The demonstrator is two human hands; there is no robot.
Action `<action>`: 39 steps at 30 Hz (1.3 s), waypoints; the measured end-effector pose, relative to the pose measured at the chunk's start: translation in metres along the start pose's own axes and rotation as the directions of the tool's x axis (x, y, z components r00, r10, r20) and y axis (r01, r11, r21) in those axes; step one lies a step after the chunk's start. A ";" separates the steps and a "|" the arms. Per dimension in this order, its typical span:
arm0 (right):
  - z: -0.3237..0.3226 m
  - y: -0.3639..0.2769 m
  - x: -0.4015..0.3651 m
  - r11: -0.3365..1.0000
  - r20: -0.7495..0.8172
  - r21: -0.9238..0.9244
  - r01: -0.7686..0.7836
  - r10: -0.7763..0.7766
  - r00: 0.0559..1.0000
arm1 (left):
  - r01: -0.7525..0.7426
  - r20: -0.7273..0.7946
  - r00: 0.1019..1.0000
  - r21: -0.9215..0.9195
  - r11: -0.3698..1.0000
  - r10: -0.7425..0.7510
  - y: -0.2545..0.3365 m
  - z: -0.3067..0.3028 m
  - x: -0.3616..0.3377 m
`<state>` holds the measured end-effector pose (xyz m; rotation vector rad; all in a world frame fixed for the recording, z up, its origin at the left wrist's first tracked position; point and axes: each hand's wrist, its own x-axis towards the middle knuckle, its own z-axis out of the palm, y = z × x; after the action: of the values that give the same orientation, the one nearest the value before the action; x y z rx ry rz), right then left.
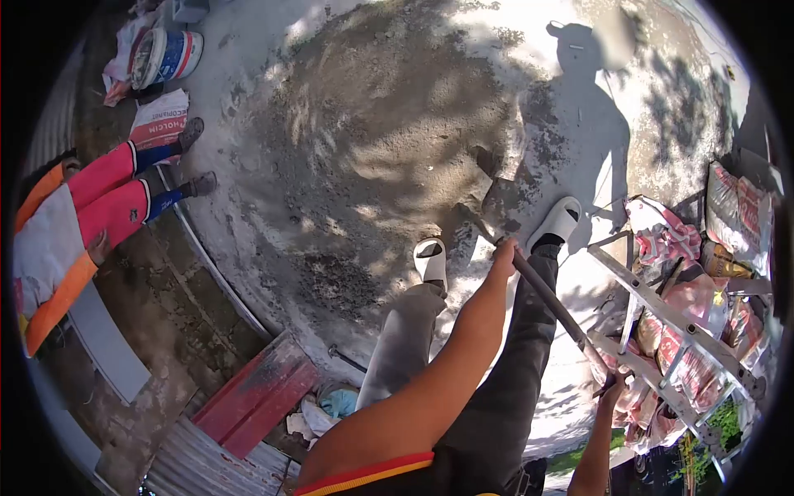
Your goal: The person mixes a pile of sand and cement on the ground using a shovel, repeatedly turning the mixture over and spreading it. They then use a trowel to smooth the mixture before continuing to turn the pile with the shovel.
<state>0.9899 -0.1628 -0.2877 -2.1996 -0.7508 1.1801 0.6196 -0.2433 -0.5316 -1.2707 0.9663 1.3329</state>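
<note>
A long-handled shovel (552,299) slants across the front of my body. My left hand (504,255) is wrapped round the lower shaft, close to the blade. Farther back, my right hand (613,383) grips the handle's rear end. The shovel's blade (477,192) points down at a pile of grey-brown sandy mix (397,140) spread over the ground; how deep it sits is hard to tell. My feet, in light slip-on sandals (430,258), stand at the near edge of the mix.
On the left stands another person (112,207) in pink shorts, beside a cement bag (162,117) and a paint bucket (169,58). A metal ladder (662,306) leans at right over piled sacks (691,310). A red metal sheet (256,393) lies at lower left.
</note>
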 end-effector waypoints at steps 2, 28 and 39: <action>-0.036 0.039 -0.034 0.983 -0.068 -0.157 -0.098 0.088 0.994 | -0.012 0.002 1.000 0.063 0.998 0.012 0.011 -0.026 -0.024; -0.115 0.292 -0.408 0.954 -0.243 0.130 -0.272 0.296 0.924 | -0.049 0.022 0.999 0.744 0.667 0.049 0.000 -0.224 -0.103; -0.054 0.300 -0.304 0.906 -0.263 0.081 -0.415 0.421 0.868 | 0.002 0.101 0.993 0.547 0.837 -0.068 0.040 -0.273 -0.009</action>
<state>0.9612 -0.5923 -0.2923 -2.5161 -0.1419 1.0286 0.6275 -0.5174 -0.5598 -0.7560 1.1321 0.9838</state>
